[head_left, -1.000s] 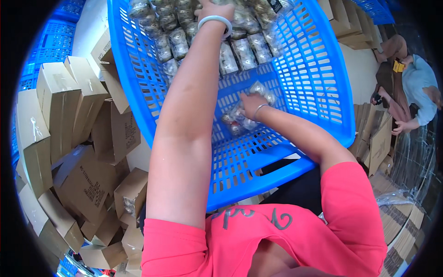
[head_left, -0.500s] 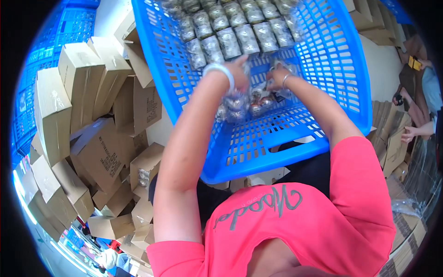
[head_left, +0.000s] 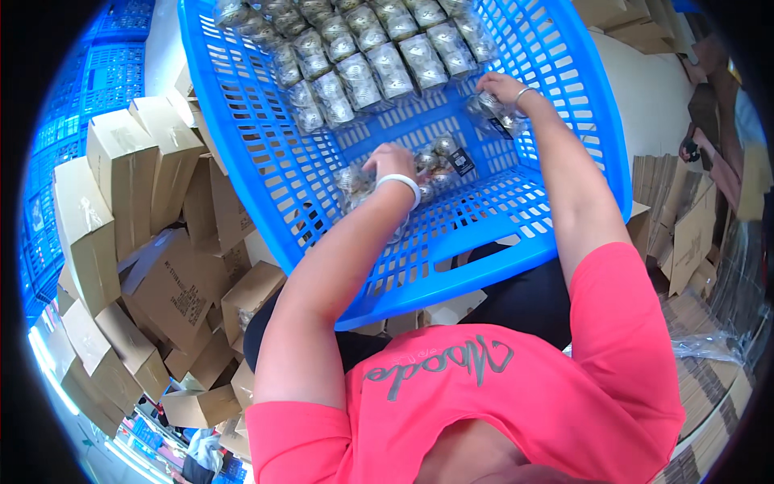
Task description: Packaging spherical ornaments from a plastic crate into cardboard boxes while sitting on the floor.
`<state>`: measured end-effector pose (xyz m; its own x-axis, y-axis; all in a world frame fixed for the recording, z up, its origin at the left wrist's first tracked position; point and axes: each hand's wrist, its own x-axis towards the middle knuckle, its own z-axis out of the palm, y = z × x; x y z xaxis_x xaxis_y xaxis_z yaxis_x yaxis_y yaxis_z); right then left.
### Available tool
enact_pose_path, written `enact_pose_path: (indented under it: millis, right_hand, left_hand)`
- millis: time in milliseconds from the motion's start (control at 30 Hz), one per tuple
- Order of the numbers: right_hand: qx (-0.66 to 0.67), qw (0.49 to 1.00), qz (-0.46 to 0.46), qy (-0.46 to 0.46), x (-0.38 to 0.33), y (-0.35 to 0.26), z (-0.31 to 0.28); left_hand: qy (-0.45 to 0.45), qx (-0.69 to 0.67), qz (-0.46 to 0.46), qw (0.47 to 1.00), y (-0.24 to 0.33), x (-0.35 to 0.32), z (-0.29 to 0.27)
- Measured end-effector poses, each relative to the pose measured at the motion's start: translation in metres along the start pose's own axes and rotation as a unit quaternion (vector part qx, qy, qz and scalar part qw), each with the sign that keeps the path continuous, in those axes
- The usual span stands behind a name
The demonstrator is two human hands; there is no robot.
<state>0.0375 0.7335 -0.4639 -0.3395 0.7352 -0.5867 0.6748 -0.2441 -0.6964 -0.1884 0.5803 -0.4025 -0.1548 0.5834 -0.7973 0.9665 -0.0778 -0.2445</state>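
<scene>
A large blue plastic basket [head_left: 451,270] with slotted walls rests against my legs. Rows of clear packs of shiny, silvery-gold balls [head_left: 356,77] fill its far side. My right hand [head_left: 501,87], at the right wall, is closed on a clear pack of balls [head_left: 488,111] with a dark label. My left hand [head_left: 393,164], wearing a white bracelet, reaches down among loose packs on the basket's bottom. Its fingers are bent and their tips hidden. Beside it lie a ball pack [head_left: 352,181] on the left and a dark-labelled ball pack [head_left: 439,165] on the right.
Open and folded cardboard boxes [head_left: 173,282] crowd the left. Blue crates [head_left: 113,73] are stacked behind them. Flattened cardboard [head_left: 685,218] and clear plastic wrap [head_left: 709,347] lie to the right. Another person's arm [head_left: 717,173] shows at the far right edge.
My right hand has moved up to the right wall with a pack. My left hand has come down and nearer. The whole basket appears shifted left in view.
</scene>
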Motion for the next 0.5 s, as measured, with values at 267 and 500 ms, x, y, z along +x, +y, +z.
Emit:
enact_pose_path:
  millis: [267, 500]
  right_hand:
    - [-0.342, 0.931, -0.002, 0.129, -0.025, -0.039, 0.036]
    - [-0.358, 0.931, 0.072, 0.003, -0.012, -0.047, 0.020]
  left_hand:
    - [0.180, -0.056, 0.178, 0.966, 0.099, 0.037, 0.024]
    - [0.218, -0.083, 0.120, 0.965, 0.069, 0.054, 0.039]
